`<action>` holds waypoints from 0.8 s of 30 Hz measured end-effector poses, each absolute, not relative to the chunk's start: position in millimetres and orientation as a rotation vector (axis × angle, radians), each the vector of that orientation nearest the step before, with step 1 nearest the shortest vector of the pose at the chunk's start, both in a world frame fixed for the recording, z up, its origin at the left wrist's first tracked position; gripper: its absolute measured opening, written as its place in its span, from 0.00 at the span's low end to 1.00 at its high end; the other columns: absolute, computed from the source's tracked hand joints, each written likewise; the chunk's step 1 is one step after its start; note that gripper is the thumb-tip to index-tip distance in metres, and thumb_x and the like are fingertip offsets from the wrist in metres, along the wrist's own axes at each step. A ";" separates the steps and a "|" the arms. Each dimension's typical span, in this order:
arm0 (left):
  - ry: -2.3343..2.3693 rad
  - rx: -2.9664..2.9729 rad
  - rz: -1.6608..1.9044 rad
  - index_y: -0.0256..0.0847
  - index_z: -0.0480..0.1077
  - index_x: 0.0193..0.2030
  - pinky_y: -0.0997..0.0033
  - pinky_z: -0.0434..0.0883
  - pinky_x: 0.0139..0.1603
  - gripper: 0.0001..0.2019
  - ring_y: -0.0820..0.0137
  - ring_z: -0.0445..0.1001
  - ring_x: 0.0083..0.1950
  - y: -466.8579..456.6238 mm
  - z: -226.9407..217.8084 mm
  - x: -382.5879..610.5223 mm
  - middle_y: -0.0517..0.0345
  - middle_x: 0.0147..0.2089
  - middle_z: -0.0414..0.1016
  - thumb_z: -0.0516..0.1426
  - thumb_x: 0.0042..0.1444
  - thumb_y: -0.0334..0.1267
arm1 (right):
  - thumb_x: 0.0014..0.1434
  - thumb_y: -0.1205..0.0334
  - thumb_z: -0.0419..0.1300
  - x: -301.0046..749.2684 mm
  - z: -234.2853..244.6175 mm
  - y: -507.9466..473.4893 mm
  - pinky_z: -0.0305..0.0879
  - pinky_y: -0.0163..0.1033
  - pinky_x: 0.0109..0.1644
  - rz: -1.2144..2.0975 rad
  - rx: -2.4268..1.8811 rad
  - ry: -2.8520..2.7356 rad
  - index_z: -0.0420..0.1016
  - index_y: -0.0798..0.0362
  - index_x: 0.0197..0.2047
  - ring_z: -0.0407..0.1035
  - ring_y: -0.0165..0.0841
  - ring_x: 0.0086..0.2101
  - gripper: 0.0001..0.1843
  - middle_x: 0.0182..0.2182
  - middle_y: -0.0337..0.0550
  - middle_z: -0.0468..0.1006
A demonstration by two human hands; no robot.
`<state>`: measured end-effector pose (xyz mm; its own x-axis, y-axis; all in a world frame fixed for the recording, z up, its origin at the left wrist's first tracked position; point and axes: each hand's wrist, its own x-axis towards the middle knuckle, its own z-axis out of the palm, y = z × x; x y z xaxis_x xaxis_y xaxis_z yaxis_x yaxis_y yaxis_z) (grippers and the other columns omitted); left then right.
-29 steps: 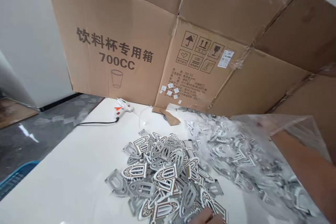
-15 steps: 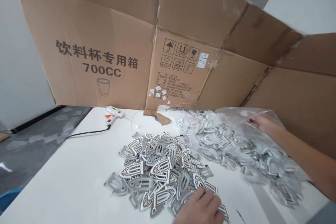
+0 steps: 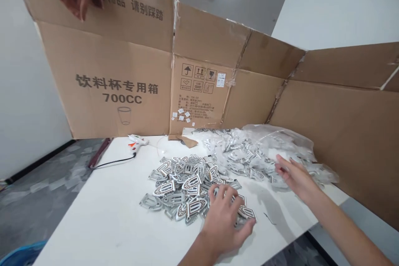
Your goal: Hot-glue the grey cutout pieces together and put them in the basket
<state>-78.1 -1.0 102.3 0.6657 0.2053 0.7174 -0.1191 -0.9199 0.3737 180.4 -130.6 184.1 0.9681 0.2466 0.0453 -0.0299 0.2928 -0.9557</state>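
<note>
Left hand: my left hand (image 3: 222, 224) lies open on the near edge of the heap, fingers (image 3: 224, 193) spread across the pieces; no single piece is clearly held.
Right hand: my right hand (image 3: 294, 176) is also open and appears empty, just beside the loose pieces at the bag's mouth.
Parts: grey-and-white shield-shaped cut-outs (image 3: 183, 187) lie heaped on the white table (image 3: 93, 220), placed within easy reach of my left hand.
Bag: a clear plastic bag (image 3: 274, 133) beyond my right hand holds more of them, its contents spilling toward the heap.
Carton: an opened cardboard carton (image 3: 93, 112) stands along the far edge, seemingly as a backstop.
Tool: a hot glue gun (image 3: 137, 141) sits set back from the heap, its black cord (image 3: 115, 161) lying clear of the parts.
</note>
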 end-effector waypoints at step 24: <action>1.055 2.317 0.877 0.48 0.51 0.75 0.40 0.64 0.74 0.42 0.46 0.63 0.75 86.4 88.0 -366.3 0.42 0.74 0.62 0.64 0.55 0.34 | 0.73 0.56 0.55 -188.9 82.8 59.8 0.63 0.41 0.43 0.647 -1.289 -1.634 0.71 0.48 0.46 0.72 0.38 0.37 0.07 0.35 0.38 0.77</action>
<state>-366.3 86.4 88.0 0.5069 0.7820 0.3626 0.4994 -0.6093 0.6159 -188.9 59.8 82.8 -0.0218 0.9405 0.3392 0.4528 0.3118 -0.8353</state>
